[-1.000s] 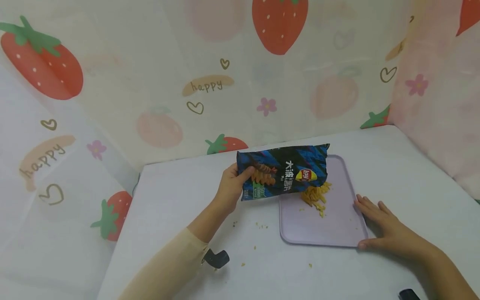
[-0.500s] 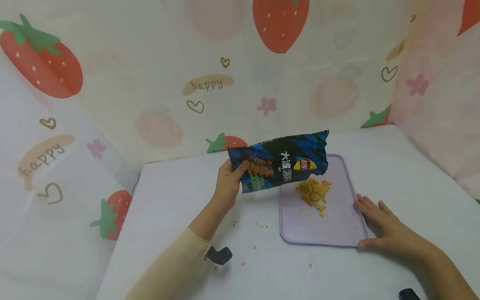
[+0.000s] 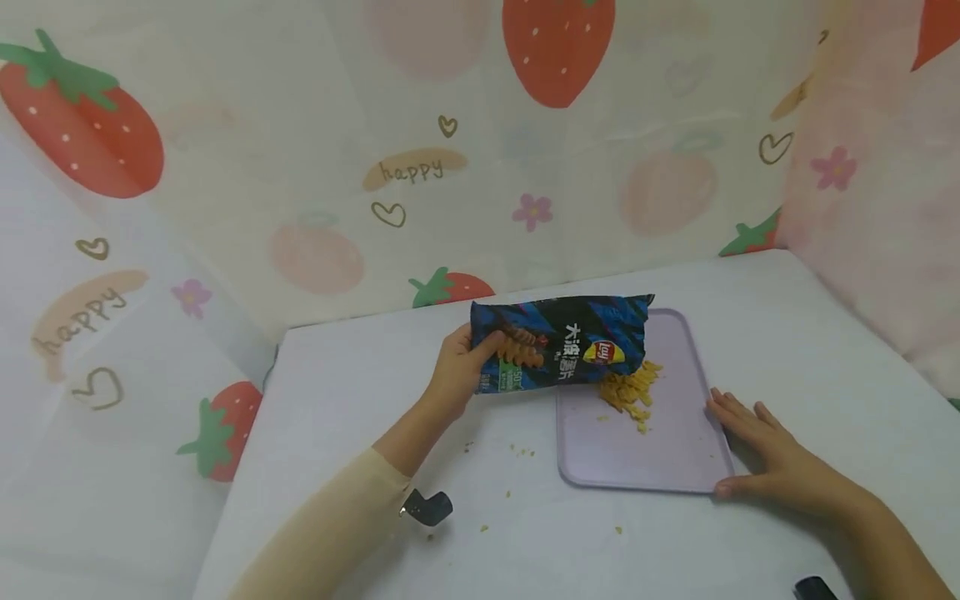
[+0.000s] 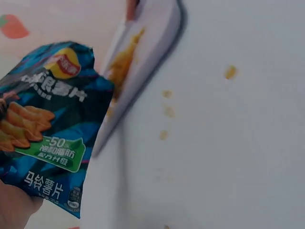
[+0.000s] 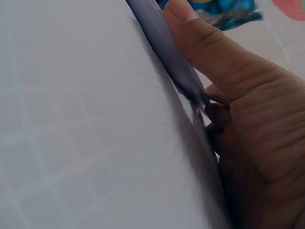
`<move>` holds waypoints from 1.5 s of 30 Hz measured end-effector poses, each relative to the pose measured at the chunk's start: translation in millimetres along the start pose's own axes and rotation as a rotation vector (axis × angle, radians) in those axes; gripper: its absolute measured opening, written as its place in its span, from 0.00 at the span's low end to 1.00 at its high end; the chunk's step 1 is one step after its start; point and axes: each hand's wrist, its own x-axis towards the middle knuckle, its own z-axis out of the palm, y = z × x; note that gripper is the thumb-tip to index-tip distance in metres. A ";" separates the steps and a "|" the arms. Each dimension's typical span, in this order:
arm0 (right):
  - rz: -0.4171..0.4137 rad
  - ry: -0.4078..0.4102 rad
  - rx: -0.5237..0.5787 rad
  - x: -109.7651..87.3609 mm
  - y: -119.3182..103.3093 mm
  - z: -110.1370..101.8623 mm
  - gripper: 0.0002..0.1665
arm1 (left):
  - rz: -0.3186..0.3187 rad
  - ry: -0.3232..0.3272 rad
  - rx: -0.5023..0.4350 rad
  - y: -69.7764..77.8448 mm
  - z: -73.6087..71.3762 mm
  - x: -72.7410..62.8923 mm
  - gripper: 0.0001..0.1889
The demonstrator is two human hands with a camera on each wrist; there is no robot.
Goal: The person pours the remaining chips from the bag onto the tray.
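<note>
My left hand [image 3: 456, 372] grips the left end of a dark blue Lay's potato chip bag [image 3: 558, 343], thumb on its printed front. Held sideways, the bag has its right end over a lilac tray [image 3: 652, 462]. On the tray, a pile of broken yellow chips [image 3: 632, 388] is partly covered by the bag in the head view. In the left wrist view the bag [image 4: 52, 124] hangs close beside the tray's rim. My right hand [image 3: 780, 462] rests against the tray's right edge with fingers extended, and its thumb touches the near right corner. The bag's mouth is hidden.
Small chip crumbs [image 3: 522, 451] are scattered on the white table [image 3: 337, 400] left of the tray and in front of it. Strawberry-printed curtains [image 3: 420, 83] stand behind the table and on both sides. A black piece [image 3: 427, 507] sits at the left wrist.
The chip bag's right end was raised and tilted up half a second ago, uncovering more of the pile; now the bag is lowered and nearly level again. My right hand and the tray stay put.
</note>
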 end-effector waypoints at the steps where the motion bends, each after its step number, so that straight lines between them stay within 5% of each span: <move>1: 0.009 -0.005 0.001 0.6 -0.1 -0.2 0.65 | 0.003 0.010 -0.015 1.9 0.0 0.6 0.18; 6: 0.009 0.001 -0.005 2.7 -0.5 -0.7 0.65 | 0.070 0.074 -0.156 14.9 -3.8 7.1 0.19; 10: 0.005 -0.005 -0.003 1.4 -0.6 -0.1 0.65 | 0.024 0.026 -0.115 15.2 -5.3 7.8 0.18; 20: -0.002 0.001 0.005 0.3 -0.6 -1.2 0.65 | 0.045 -0.016 -0.031 10.8 -3.7 -1.1 0.16; 32: -0.012 0.004 -0.018 0.7 -0.3 -1.5 0.64 | 0.061 0.033 -0.144 12.9 -2.7 7.0 0.17; 38: -0.008 0.010 -0.016 0.3 -1.2 -0.4 0.64 | 0.038 0.009 -0.059 10.2 4.0 4.5 0.17; 41: 0.008 -0.002 -0.009 -0.1 -3.2 0.1 0.65 | 0.070 0.049 -0.076 12.9 2.7 4.9 0.17; 45: 0.006 -0.001 -0.016 -1.6 -1.9 1.5 0.65 | 0.059 0.022 -0.066 12.5 4.3 4.5 0.18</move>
